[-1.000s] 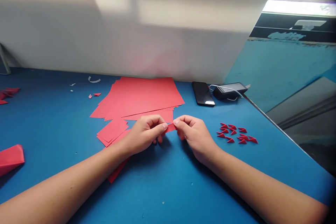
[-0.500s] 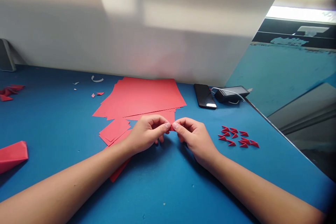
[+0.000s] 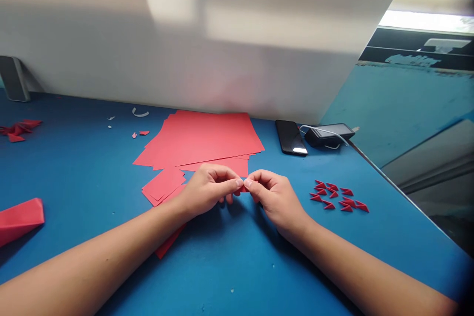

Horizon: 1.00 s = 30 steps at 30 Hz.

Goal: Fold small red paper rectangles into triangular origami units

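Observation:
Both my hands meet over the middle of the blue table, pinching one small piece of red paper [image 3: 243, 189]. My left hand [image 3: 213, 188] is closed on its left side, thumb on top. From the other side my right hand [image 3: 274, 197] grips it between thumb and index finger. Most of the piece is hidden by the fingers. Behind the hands lies a stack of large red paper sheets [image 3: 203, 136]. Small red paper rectangles [image 3: 163, 185] lie beside my left forearm, which partly covers them. Several folded red paper triangles [image 3: 333, 195] are grouped right of my right hand.
A black phone [image 3: 291, 137] and a dark device with a white cable [image 3: 329, 134] are at the back right. A white board [image 3: 222, 44] stands behind. Paper scraps [image 3: 140, 113], folded red pieces [image 3: 18, 130] and a larger red paper form [image 3: 22, 219] lie left.
The view has shifted slightly, so everything sits a little further right and lower. Both hands keep their pinch on the red paper, with barely any finger movement.

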Motion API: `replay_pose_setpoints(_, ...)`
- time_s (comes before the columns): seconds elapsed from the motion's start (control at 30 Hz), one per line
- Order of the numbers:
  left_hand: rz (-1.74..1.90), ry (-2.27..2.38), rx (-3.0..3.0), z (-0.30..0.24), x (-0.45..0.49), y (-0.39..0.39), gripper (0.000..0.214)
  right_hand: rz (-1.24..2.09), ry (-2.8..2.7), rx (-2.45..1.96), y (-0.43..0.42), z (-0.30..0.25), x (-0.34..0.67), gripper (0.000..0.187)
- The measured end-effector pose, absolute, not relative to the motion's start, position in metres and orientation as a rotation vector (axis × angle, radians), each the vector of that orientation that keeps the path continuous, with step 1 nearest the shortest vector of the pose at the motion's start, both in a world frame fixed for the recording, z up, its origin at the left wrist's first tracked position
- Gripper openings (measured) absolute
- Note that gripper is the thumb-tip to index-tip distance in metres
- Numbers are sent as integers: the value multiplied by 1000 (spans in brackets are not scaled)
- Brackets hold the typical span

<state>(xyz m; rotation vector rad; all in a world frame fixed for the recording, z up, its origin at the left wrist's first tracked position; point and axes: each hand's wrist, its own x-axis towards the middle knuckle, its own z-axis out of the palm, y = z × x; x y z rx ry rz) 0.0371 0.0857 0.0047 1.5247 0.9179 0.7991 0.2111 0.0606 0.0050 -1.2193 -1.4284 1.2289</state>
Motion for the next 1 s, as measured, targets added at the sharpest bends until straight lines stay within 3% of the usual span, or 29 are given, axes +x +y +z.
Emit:
replay_pose_setpoints(0.23, 945, 940, 1367, -2, 32, 94, 22, 1302, -1181, -1181, 68, -4, 218, 21)
replay_pose_setpoints(0.4, 866, 958, 1473, 2, 37, 90, 31, 1243, -1360, -1174, 64, -1, 218, 26)
replay_pose_setpoints(0.67, 842, 963, 1565, 0, 37, 87, 25, 1128, -1506, -1216, 61, 1, 212, 24)
replay_pose_setpoints(1.0, 911, 984, 1381, 2, 35, 93, 26, 1339, -1044, -1189, 70, -2, 219, 22)
